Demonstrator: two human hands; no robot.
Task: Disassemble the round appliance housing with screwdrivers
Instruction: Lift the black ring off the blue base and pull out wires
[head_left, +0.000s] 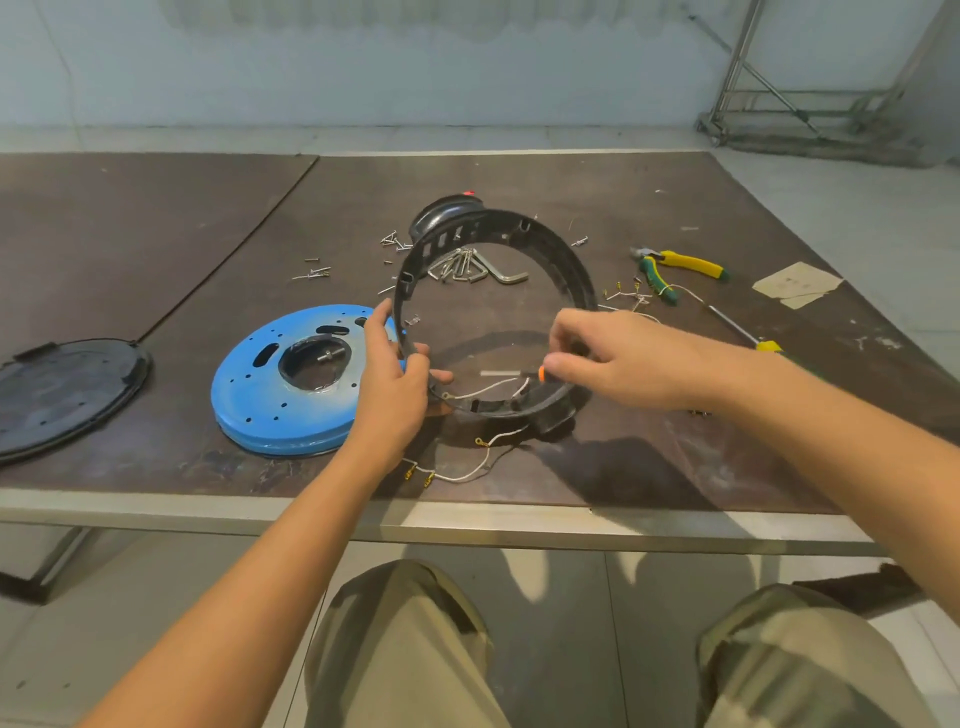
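- Black ring housing stands tilted on edge, mid-table, its near rim lifted.
- Left hand grips its lower-left rim, thumb outside the band and fingers curled inside.
- Right hand reaches over the near rim, fingers bunched, pinching a small orange-ended screwdriver whose shaft points left inside the ring.
- White wires trail from the housing toward the table edge.
- Blue disc lies just left of it, black lid far left.
- Hex keys and loose screws lie behind, pliers to the right.
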